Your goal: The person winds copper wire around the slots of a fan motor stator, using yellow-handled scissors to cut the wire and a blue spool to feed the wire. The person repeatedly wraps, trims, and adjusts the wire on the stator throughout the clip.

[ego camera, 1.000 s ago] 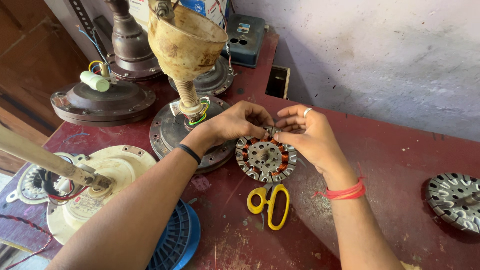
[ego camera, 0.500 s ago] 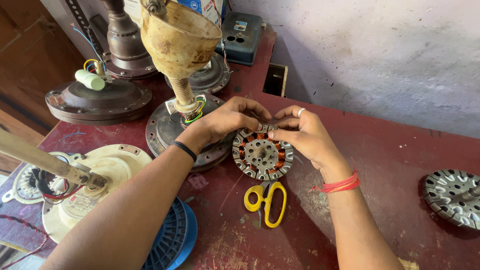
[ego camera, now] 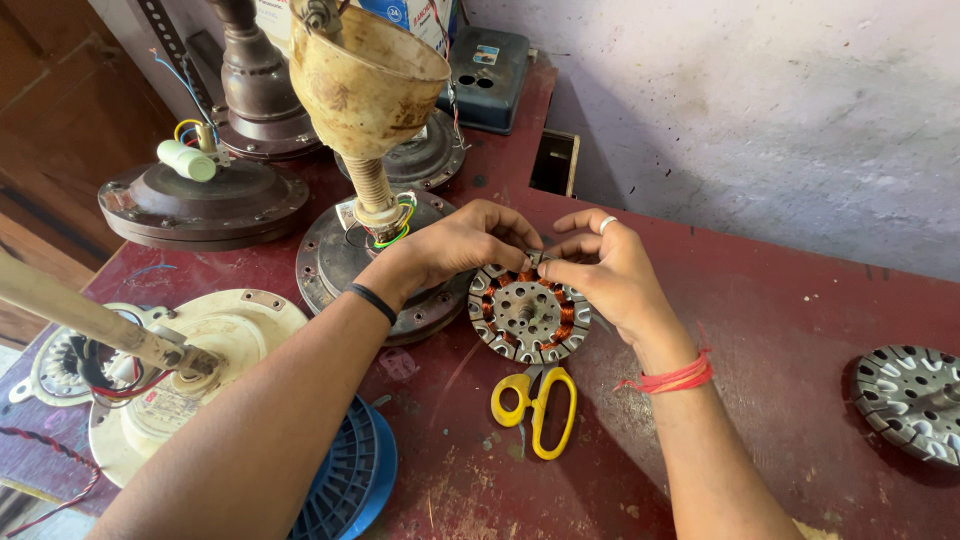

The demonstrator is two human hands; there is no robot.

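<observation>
The red bench (ego camera: 800,330) carries several fan motors, and some are cut off: a cream one (ego camera: 215,340) at the left edge, a second stator (ego camera: 910,400) at the right edge, a blue spool (ego camera: 350,480) half under the left arm. The stator (ego camera: 527,318) lies in the middle, just above the yellow scissors (ego camera: 535,405). The left hand (ego camera: 465,245) and right hand (ego camera: 605,275) meet at its top rim, fingers curled and pinching there. What they pinch is too small to see.
</observation>
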